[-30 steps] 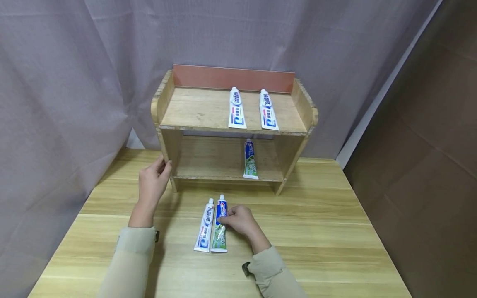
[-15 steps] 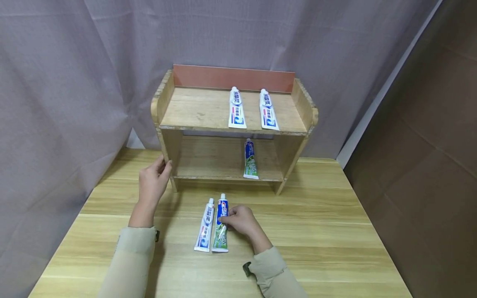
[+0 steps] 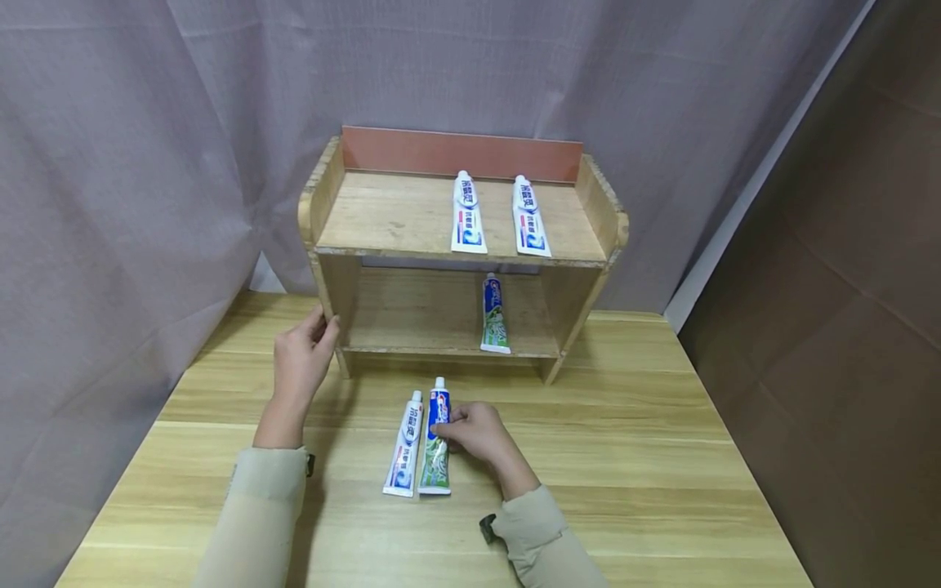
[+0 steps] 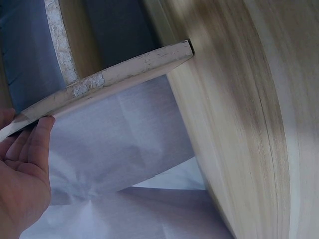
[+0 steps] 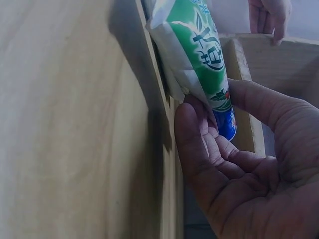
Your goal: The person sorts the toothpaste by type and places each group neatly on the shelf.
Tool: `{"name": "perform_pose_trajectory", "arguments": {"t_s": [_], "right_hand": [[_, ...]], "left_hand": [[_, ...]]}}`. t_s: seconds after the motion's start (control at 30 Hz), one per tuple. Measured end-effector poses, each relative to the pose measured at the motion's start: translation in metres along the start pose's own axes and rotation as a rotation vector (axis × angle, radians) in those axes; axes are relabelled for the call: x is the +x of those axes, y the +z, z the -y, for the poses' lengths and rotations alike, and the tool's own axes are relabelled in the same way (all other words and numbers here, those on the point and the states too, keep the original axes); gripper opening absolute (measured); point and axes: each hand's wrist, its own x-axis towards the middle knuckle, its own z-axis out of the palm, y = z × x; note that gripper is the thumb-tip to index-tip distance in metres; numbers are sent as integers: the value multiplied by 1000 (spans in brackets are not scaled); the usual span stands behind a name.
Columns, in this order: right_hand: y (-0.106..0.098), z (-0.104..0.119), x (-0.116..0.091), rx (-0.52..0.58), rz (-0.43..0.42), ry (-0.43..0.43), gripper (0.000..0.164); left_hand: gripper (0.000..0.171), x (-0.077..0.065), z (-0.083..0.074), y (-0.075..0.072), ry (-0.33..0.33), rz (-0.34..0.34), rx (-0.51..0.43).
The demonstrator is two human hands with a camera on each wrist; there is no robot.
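My right hand (image 3: 479,434) pinches a blue-and-green toothpaste tube (image 3: 437,469) by its right edge, thumb and fingers on opposite faces. In the right wrist view, the printed green part of the tube (image 5: 202,55) shows above the fingers. Close to its left lies a white toothpaste tube (image 3: 403,453) on the table, cap pointing away. With thumb on one side and fingers on the other, my left hand (image 3: 300,363) grips the left side panel (image 4: 124,69) of a small two-tier wooden shelf (image 3: 382,214).
Two white toothpaste tubes (image 3: 467,219) lie on the upper tier, towards its right. On the lower tier is another blue-and-green tube (image 3: 494,318). A grey curtain (image 3: 441,65) hangs behind the shelf, and a brown panel (image 3: 831,269) borders the wooden table (image 3: 639,457) at right.
The pinched blue-and-green tube has shifted slightly away from me and to the right, opening a thin gap from the white tube. My left hand keeps its place on the shelf.
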Motion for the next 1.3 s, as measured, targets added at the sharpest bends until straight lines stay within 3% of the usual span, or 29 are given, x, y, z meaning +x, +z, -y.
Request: {"name": "perform_pose_trajectory", "arguments": {"t_s": [1.3], "right_hand": [[-9,17,-4,-12,14,-7,27]], "left_hand": [[27,0,1,1,-18,-1,11]]}}
